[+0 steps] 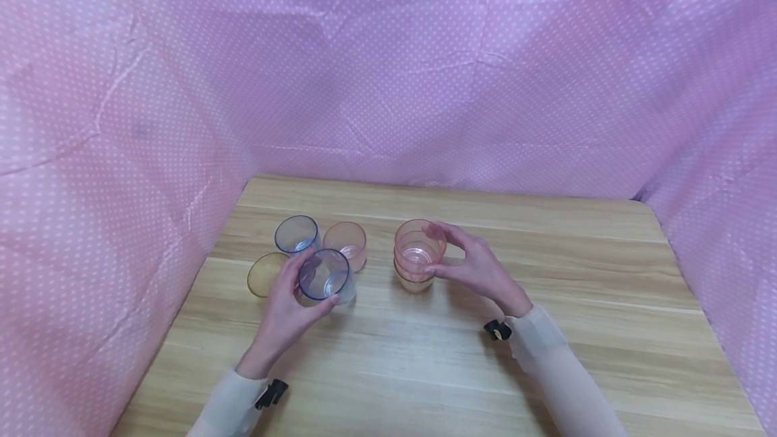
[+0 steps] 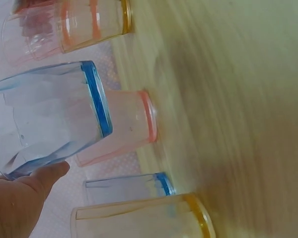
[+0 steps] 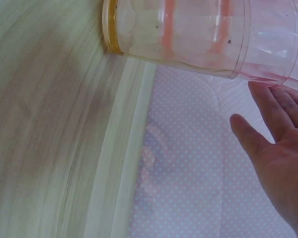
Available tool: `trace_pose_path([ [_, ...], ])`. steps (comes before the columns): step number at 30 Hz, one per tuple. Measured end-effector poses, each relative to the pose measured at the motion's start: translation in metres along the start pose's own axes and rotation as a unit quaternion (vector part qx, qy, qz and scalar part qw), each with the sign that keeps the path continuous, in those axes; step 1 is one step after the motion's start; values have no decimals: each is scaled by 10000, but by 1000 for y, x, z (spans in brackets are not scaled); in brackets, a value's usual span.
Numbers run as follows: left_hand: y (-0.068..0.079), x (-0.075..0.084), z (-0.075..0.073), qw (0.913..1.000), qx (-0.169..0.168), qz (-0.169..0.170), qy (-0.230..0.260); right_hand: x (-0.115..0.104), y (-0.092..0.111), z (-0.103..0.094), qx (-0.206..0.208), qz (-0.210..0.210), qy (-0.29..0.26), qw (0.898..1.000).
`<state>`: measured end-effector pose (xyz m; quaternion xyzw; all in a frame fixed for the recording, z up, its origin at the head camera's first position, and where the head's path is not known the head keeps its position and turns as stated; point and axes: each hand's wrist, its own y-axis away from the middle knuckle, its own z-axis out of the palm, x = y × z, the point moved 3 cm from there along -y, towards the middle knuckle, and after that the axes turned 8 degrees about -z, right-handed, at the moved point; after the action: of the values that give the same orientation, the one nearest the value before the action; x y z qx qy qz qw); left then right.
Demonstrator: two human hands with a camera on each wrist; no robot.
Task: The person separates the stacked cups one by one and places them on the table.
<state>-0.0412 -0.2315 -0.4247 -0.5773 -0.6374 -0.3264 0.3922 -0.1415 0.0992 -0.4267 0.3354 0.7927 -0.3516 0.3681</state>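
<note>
My left hand (image 1: 288,309) holds a clear cup (image 1: 328,278) with a blue rim and blue base, fingers on one side and thumb on the other. Its base (image 2: 97,99) hangs above the tabletop. With thumb and fingers, my right hand (image 1: 476,265) holds the upper pink cup (image 1: 419,238) of a nested stack on the table. Two pink bands show inside the stack's clear wall, above a yellow base (image 3: 111,27). In the right wrist view, one outer finger stands apart from the cup.
Left of the stack stand a pink cup (image 1: 346,238), a second blue-rimmed cup (image 1: 296,231) and a yellow cup (image 1: 264,275), close together. The wooden table (image 1: 546,241) has pink dotted cloth (image 1: 425,86) behind it and at both sides.
</note>
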Motion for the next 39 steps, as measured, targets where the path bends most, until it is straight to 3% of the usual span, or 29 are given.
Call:
trace_pose_path([
  [10, 6, -6, 7, 9998, 129, -141, 64, 0, 1, -1, 10, -43, 26, 10000],
  [24, 4, -18, 14, 9984, 479, -78, -292, -1, 0, -1, 23, -19, 39, 10000],
  [39, 4, -26, 16, 9974, 480, -115, -522, -1, -1, -1, 19, -54, 82, 10000],
])
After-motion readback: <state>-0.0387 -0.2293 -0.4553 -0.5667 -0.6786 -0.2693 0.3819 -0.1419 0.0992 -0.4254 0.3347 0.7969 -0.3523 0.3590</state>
